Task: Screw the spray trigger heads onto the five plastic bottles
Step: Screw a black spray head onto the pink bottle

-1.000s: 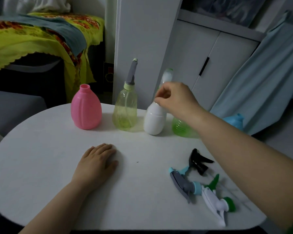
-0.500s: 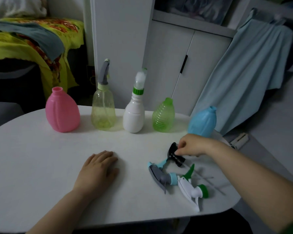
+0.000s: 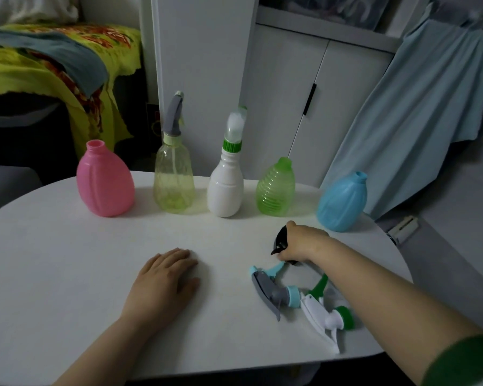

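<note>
Five bottles stand in a row at the far side of the white table point(image 3: 53, 260). From left to right they are the pink bottle point(image 3: 105, 183), the yellow bottle point(image 3: 174, 183), the white bottle point(image 3: 225, 188), the green bottle point(image 3: 275, 188) and the blue bottle point(image 3: 341, 202). The yellow bottle carries a grey head point(image 3: 174, 114) and the white bottle carries a clear head with a green collar point(image 3: 234, 132); the pink, green and blue bottles have open necks. The right hand point(image 3: 301, 242) is near the table in front of the green and blue bottles, and its fingers are closed around the black head point(image 3: 280, 240). Only the front part of this head shows, to the left of the knuckles, with the thumb above it; the rest is hidden inside the hand, and I cannot tell if it touches the table. Two other heads lie loose on the table, nearer to the person: the grey-blue head point(image 3: 273, 292), just below the right hand, and the white-green head point(image 3: 325, 316), which is partly under the right forearm and touches the grey-blue one. The left hand point(image 3: 165, 282) lies flat on the table, palm down, fingers relaxed and together, holding nothing, well apart from all the heads and bottles.
</note>
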### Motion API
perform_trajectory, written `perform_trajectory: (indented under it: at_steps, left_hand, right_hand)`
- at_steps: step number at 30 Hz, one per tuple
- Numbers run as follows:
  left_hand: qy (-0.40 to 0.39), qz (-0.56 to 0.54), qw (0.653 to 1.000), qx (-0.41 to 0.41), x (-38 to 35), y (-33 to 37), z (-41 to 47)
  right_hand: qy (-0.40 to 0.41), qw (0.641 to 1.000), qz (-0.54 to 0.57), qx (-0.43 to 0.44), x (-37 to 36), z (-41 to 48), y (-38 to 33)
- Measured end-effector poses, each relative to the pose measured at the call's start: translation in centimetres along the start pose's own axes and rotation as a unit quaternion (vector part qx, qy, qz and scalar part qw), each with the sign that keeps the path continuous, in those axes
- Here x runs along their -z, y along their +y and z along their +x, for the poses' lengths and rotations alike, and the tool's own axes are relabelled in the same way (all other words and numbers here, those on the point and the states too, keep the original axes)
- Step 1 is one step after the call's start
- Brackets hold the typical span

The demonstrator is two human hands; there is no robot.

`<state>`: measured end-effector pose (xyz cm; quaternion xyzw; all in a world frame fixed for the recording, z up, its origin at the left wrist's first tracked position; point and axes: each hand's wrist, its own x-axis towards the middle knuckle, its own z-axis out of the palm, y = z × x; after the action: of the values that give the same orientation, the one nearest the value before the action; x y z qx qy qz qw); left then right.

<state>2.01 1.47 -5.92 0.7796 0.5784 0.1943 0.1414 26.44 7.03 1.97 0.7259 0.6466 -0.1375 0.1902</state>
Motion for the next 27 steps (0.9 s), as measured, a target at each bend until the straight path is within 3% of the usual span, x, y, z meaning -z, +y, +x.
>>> perform_trajectory:
  at_steps: [7, 11, 15, 19, 27]
  left_hand:
    - [-0.011, -0.003, 1.000, -0.002, -0.1, -0.2, 0.1]
    - [-0.011, -0.003, 1.000, -0.002, -0.1, -0.3, 0.0]
    - [-0.004, -0.007, 1.000, -0.002, -0.2, -0.3, 0.0]
    - [0.008, -0.019, 1.000, -0.004, -0.2, -0.3, 0.0]
    - [0.017, -0.028, 0.999, -0.007, -0.1, -0.2, 0.0]
  right_hand:
    - [-0.082, 0.995, 0.027, 0.043, 2.7, -0.3, 0.2]
    - [-0.027, 0.997, 0.075, 0.008, 1.7, 0.5, -1.3]
    - [0.064, 0.996, 0.030, -0.062, -0.2, 1.3, -2.6]
    - [0.056, 0.996, 0.045, -0.061, -0.1, 1.6, -3.4]
    - [-0.001, 0.995, 0.098, 0.026, 1.8, -0.1, -3.1]
